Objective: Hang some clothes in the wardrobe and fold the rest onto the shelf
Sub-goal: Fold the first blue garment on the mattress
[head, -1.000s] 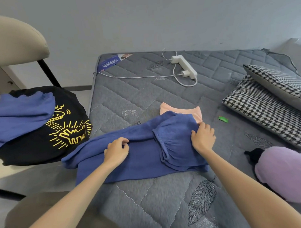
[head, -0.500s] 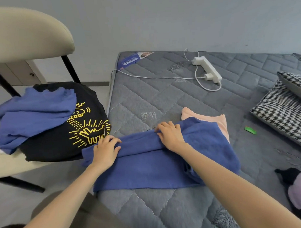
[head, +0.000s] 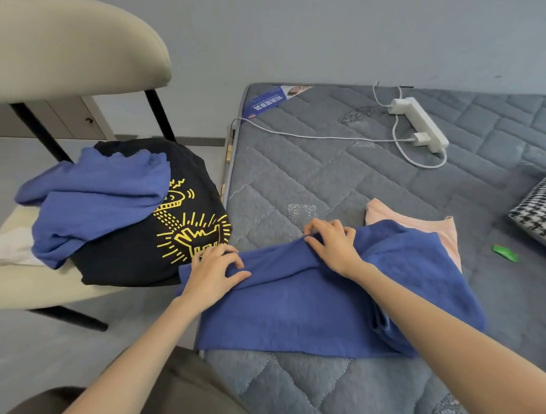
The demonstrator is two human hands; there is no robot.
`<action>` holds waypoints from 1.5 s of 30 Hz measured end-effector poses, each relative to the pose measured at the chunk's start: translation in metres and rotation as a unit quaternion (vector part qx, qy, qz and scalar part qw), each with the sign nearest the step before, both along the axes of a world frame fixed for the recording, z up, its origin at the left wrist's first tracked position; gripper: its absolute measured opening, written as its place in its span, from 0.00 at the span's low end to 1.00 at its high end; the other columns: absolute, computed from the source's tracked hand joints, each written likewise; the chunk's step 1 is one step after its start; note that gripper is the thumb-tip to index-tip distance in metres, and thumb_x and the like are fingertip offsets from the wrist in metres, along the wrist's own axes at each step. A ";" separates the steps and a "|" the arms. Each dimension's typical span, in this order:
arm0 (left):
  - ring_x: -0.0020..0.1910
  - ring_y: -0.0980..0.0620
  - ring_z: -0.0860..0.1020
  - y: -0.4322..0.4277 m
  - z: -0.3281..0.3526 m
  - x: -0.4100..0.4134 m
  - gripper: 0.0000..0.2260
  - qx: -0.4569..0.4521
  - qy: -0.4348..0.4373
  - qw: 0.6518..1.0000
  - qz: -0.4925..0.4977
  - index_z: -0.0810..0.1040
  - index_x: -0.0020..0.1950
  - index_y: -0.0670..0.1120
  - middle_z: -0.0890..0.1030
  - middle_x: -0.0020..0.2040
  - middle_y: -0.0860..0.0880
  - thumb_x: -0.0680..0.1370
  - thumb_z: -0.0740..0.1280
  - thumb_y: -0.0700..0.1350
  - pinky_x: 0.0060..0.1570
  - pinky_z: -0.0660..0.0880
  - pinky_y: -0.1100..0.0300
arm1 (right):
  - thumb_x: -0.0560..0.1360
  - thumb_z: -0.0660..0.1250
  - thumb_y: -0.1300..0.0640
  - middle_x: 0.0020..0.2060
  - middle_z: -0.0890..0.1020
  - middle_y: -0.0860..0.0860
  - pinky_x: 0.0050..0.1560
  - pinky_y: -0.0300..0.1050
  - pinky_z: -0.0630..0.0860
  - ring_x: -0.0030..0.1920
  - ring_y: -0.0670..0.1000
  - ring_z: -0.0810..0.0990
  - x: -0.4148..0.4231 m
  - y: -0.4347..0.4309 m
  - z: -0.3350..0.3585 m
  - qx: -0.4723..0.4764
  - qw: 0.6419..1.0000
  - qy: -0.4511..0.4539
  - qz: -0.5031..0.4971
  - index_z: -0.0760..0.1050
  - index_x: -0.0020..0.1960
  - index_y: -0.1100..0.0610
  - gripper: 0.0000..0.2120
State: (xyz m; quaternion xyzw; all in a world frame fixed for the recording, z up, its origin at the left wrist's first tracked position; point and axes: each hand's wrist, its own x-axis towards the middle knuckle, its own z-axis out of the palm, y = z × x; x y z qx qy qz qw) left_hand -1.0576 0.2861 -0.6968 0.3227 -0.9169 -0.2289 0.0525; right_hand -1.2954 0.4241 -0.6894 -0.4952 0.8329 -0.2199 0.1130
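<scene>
Pinching grip, both sides: left hand (head: 216, 272) and right hand (head: 335, 246) each curled fingers on the top fold of the blue garment (head: 315, 301). It lay flat across the near left part of the grey mattress (head: 295, 181) and overlapped a pink garment (head: 421, 223). On the chair (head: 74, 52) to the left sat a black printed T-shirt (head: 137, 248) with crumpled blue cloth (head: 95, 200) on top. Farther back on the mattress lay a white power strip (head: 420, 124).

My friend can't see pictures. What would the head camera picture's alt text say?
A person's left hand and right hand pinch the far edge of a blue garment half folded on a grey quilted mattress, partly covering a peach garment. Beside it, a beige chair holds a black T-shirt with a yellow print and another blue garment.
</scene>
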 end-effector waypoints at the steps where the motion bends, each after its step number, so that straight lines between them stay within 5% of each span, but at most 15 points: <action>1: 0.59 0.55 0.70 -0.002 0.002 0.001 0.07 0.001 0.001 1.000 0.003 0.78 0.44 0.55 0.74 0.58 0.58 0.75 0.67 0.57 0.60 0.60 0.54 | 0.79 0.61 0.53 0.48 0.78 0.42 0.50 0.46 0.53 0.53 0.49 0.68 0.000 -0.001 0.001 0.013 1.000 0.000 0.002 0.70 0.49 0.48 0.00; 8: 0.45 0.48 0.77 -0.014 0.015 0.006 0.08 0.004 -0.010 0.999 0.043 0.75 0.47 0.47 0.79 0.43 0.52 0.80 0.61 0.50 0.48 0.72 0.50 | 0.80 0.59 0.54 0.53 0.77 0.48 0.59 0.49 0.60 0.56 0.52 0.72 0.006 -0.008 0.003 0.112 0.993 0.031 0.033 0.72 0.52 0.52 0.04; 14: 0.48 0.48 0.76 -0.024 0.021 -0.003 0.06 0.001 -0.041 0.999 0.028 0.75 0.47 0.46 0.79 0.45 0.51 0.80 0.62 0.47 0.52 0.71 0.51 | 0.79 0.59 0.58 0.53 0.78 0.48 0.57 0.47 0.60 0.56 0.52 0.72 0.005 -0.014 0.005 0.131 0.987 0.087 0.045 0.74 0.54 0.52 0.07; 18: 0.46 0.49 0.76 -0.037 0.030 -0.011 0.06 0.037 0.009 0.999 0.028 0.76 0.48 0.45 0.78 0.44 0.51 0.80 0.62 0.46 0.50 0.72 0.51 | 0.78 0.61 0.57 0.50 0.80 0.46 0.51 0.45 0.56 0.53 0.51 0.71 -0.002 -0.014 0.009 0.054 0.993 0.107 -0.014 0.76 0.51 0.51 0.06; 25: 0.52 0.50 0.72 -0.061 0.031 -0.050 0.07 -0.127 -0.044 0.991 0.012 0.75 0.51 0.47 0.79 0.52 0.50 0.82 0.59 0.46 0.53 0.67 0.55 | 0.76 0.60 0.62 0.48 0.80 0.50 0.39 0.45 0.65 0.46 0.54 0.77 -0.010 -0.030 0.017 0.009 0.996 0.041 -0.081 0.76 0.49 0.55 0.07; 30: 0.56 0.50 0.73 -0.063 0.012 -0.056 0.08 -0.145 -0.115 0.983 0.002 0.74 0.56 0.47 0.77 0.56 0.49 0.82 0.59 0.46 0.55 0.68 0.56 | 0.76 0.58 0.66 0.52 0.78 0.53 0.42 0.46 0.69 0.49 0.55 0.76 -0.008 -0.032 0.007 0.060 0.996 -0.004 -0.066 0.75 0.51 0.58 0.09; 34: 0.56 0.50 0.71 -0.058 0.005 -0.046 0.09 -0.159 -0.094 0.982 0.046 0.72 0.59 0.48 0.74 0.59 0.49 0.80 0.63 0.47 0.54 0.69 0.58 | 0.77 0.59 0.65 0.61 0.73 0.52 0.49 0.49 0.74 0.55 0.54 0.75 0.008 -0.028 0.003 0.005 0.998 0.005 -0.063 0.72 0.60 0.58 0.14; 38: 0.55 0.47 0.71 -0.036 0.012 -0.035 0.10 -0.191 0.008 0.978 0.081 0.75 0.58 0.46 0.74 0.59 0.47 0.77 0.67 0.44 0.51 0.69 0.55 | 0.77 0.62 0.62 0.72 0.66 0.56 0.71 0.52 0.62 0.71 0.57 0.65 0.037 -0.015 -0.009 -0.028 0.994 0.094 -0.039 0.69 0.69 0.60 0.21; 41: 0.52 0.45 0.75 -0.007 0.009 -0.032 0.09 -0.203 0.052 0.977 0.040 0.78 0.55 0.46 0.77 0.56 0.47 0.75 0.69 0.41 0.48 0.73 0.51 | 0.82 0.53 0.53 0.78 0.49 0.51 0.75 0.55 0.43 0.77 0.53 0.47 0.057 -0.008 -0.027 0.078 0.992 0.089 -0.039 0.51 0.78 0.55 0.27; 43: 0.60 0.43 0.75 0.014 0.001 -0.036 0.14 -0.173 0.033 0.984 0.000 0.76 0.62 0.46 0.76 0.63 0.46 0.76 0.68 0.42 0.56 0.72 0.48 | 0.83 0.46 0.50 0.77 0.41 0.50 0.74 0.54 0.38 0.77 0.51 0.40 0.059 -0.006 -0.038 0.131 0.989 0.057 -0.049 0.40 0.78 0.55 0.27; 45: 0.75 0.46 0.60 0.029 -0.014 -0.040 0.24 -0.132 -0.063 0.989 -0.036 0.59 0.76 0.46 0.60 0.76 0.47 0.81 0.59 0.47 0.72 0.57 0.48 | 0.83 0.45 0.50 0.77 0.40 0.50 0.75 0.52 0.37 0.77 0.51 0.38 0.055 -0.006 -0.038 0.148 0.987 0.047 -0.039 0.38 0.78 0.56 0.27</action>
